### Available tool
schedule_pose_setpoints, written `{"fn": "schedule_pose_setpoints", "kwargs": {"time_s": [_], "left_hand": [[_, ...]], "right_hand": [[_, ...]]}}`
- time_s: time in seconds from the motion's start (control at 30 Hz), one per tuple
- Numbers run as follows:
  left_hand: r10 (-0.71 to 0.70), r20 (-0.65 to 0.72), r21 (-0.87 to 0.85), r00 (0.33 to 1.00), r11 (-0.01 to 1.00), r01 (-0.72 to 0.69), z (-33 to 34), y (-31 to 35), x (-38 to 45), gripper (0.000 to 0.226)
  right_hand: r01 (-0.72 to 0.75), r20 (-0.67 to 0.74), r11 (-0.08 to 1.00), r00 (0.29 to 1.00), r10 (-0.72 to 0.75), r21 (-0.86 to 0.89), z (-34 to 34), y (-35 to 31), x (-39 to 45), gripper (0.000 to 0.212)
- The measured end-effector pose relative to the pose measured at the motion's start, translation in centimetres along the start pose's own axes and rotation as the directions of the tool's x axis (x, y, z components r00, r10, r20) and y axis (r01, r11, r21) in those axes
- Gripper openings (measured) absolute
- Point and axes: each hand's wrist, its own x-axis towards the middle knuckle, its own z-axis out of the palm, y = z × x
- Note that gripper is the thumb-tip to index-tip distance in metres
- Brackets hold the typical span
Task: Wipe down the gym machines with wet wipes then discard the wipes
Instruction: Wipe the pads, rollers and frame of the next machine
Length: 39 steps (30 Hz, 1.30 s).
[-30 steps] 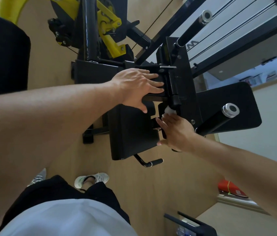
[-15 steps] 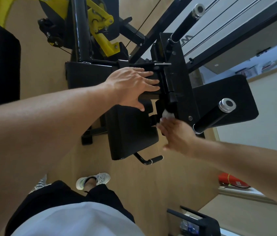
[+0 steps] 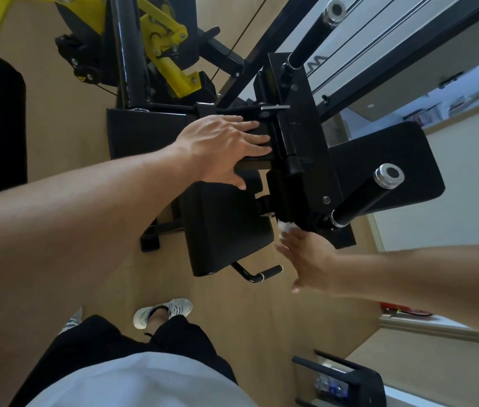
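Observation:
A black gym machine frame (image 3: 300,118) stands in front of me, with a black seat pad (image 3: 220,230) below it. My left hand (image 3: 223,145) rests flat on a black crossbar of the frame, fingers straight and thumb under the bar. My right hand (image 3: 311,259) reaches up from the right with straight fingers and its thumb spread away. Its fingertips press a small white wet wipe (image 3: 286,226) against the frame's lower edge, beside the seat pad. Most of the wipe is hidden behind the fingertips.
A black roller bar with a silver end cap (image 3: 388,176) sticks out right of my right hand. An adjustment lever (image 3: 261,274) juts from under the seat. Yellow linkage parts (image 3: 167,39) lie beyond. A black rack (image 3: 344,380) stands at the bottom right on the wooden floor.
My right hand has slid the wipe down the frame, from beside the hinge to the lower edge, and its thumb has spread out. My left hand has stayed on the crossbar.

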Motion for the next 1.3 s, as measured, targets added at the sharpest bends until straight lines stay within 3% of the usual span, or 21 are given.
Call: {"fn": "schedule_pose_setpoints", "kwargs": {"time_s": [0.23, 0.4, 0.47, 0.67, 0.87, 0.93, 1.07, 1.13, 1.3], "left_hand": [[0.002, 0.015, -0.006, 1.0, 1.0, -0.001, -0.3, 0.1, 0.0, 0.088], [-0.004, 0.016, -0.009, 1.0, 1.0, 0.004, -0.1, 0.0, 0.1, 0.087], [0.001, 0.007, -0.015, 1.0, 1.0, -0.001, -0.1, -0.1, 0.1, 0.086], [-0.005, 0.023, -0.006, 1.0, 1.0, 0.005, -0.2, 0.2, 0.1, 0.087], [-0.004, 0.032, -0.013, 0.999, 1.0, 0.005, -0.3, 0.1, 0.0, 0.086], [-0.006, 0.028, -0.014, 1.0, 1.0, 0.006, -0.3, 0.1, 0.0, 0.086], [0.002, 0.029, -0.004, 1.0, 1.0, -0.002, -0.1, 0.1, 0.1, 0.086], [0.007, 0.033, 0.001, 0.999, 1.0, -0.007, -0.1, 0.1, 0.1, 0.087], [0.004, 0.007, -0.001, 1.0, 1.0, -0.004, 0.2, -0.1, 0.1, 0.086]], "right_hand": [[-0.249, -0.124, 0.942, 0.952, 0.281, 0.223, -4.7, 7.2, 4.1, 0.096], [-0.085, -0.067, 0.993, 0.994, 0.09, 0.083, -1.1, 2.1, 0.3, 0.106], [-0.047, -0.044, 0.992, 0.998, 0.052, 0.118, -0.1, 1.5, 0.1, 0.106], [-0.258, -0.141, 0.931, 0.943, 0.301, 0.258, -3.6, 6.5, 4.2, 0.103], [-0.068, -0.048, 0.99, 0.996, 0.074, 0.125, -0.9, 1.6, 0.3, 0.109], [-0.116, -0.078, 0.969, 0.988, 0.136, 0.22, -1.7, 3.4, 1.4, 0.105], [-0.245, -0.076, 0.823, 0.942, 0.327, 0.512, -5.4, 7.7, 4.3, 0.105], [-0.26, -0.091, 0.876, 0.942, 0.322, 0.405, -5.1, 6.7, 4.3, 0.106], [-0.058, -0.097, 0.997, 0.993, 0.063, 0.047, 0.7, 0.1, 1.8, 0.114]]}}
